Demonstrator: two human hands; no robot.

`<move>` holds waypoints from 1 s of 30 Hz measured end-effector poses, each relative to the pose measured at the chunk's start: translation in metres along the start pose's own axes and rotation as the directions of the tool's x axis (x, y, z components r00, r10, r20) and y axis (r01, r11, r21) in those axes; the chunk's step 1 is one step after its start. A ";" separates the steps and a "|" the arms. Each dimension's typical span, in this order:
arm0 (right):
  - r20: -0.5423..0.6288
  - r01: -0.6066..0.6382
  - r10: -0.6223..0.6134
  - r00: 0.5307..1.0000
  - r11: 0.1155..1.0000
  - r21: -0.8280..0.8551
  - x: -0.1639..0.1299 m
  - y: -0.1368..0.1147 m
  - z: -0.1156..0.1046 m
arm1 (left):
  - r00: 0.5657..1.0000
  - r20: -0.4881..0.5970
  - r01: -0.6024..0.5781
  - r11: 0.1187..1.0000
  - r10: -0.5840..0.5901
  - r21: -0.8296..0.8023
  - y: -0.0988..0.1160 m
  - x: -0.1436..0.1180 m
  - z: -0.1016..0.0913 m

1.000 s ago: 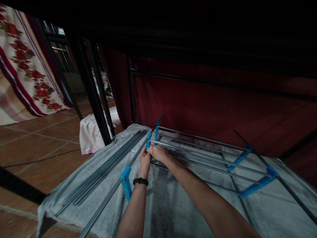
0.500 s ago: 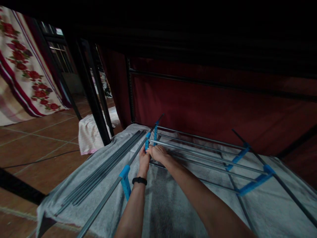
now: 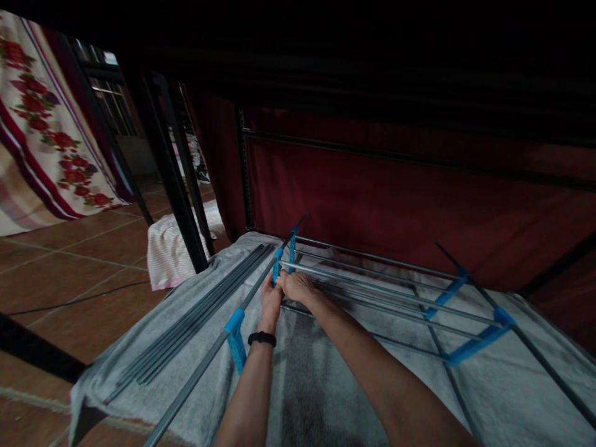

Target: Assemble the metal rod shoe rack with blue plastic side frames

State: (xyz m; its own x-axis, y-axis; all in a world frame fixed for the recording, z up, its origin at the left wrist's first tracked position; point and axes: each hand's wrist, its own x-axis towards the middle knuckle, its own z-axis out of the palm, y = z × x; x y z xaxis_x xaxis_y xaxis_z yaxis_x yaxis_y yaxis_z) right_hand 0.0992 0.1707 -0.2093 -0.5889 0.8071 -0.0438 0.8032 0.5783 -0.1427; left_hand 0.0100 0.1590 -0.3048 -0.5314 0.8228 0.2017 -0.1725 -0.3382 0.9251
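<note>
A metal rack frame of grey rods (image 3: 386, 292) and blue plastic connectors lies on a grey blanket (image 3: 307, 385). My left hand (image 3: 270, 297), with a black band on the wrist, grips the long side pole just below a blue connector (image 3: 276, 268). Beside it, my right hand (image 3: 298, 287) closes on the end of a cross rod where it meets that connector. Another blue connector (image 3: 235, 338) sits lower on the same pole, near my left forearm. Two more blue connectors (image 3: 479, 343) join the rods on the right side.
A bundle of loose grey rods (image 3: 200, 313) lies on the blanket to the left. Black metal frame legs (image 3: 174, 180) stand behind, with a pale pink cloth (image 3: 170, 251) at their foot. A dark red curtain (image 3: 395, 205) hangs ahead; a floral blanket (image 3: 41, 124) hangs far left over tiled floor.
Both hands stay at the same connector; the view has only shifted slightly.
</note>
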 end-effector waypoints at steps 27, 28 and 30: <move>0.029 0.021 -0.021 0.999 1.000 -0.009 -0.001 -0.001 -0.005 | 0.988 -0.001 -0.155 0.974 0.157 0.163 -0.011 0.005 -0.005; 0.032 0.019 -0.019 0.999 1.000 -0.010 -0.001 -0.002 -0.005 | 0.983 -0.011 -0.177 0.966 0.182 0.189 -0.010 0.005 -0.005; 0.034 0.016 -0.016 0.999 1.000 -0.011 -0.002 -0.003 -0.005 | 0.972 -0.038 -0.214 0.944 0.231 0.249 -0.008 0.004 -0.004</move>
State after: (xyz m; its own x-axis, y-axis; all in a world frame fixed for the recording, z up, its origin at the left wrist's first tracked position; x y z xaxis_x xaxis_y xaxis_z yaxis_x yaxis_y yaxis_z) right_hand 0.0985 0.1680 -0.2036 -0.6044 0.7931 -0.0753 0.7944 0.5928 -0.1323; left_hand 0.0063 0.1628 -0.3128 -0.5883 0.7044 0.3970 0.1576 -0.3817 0.9107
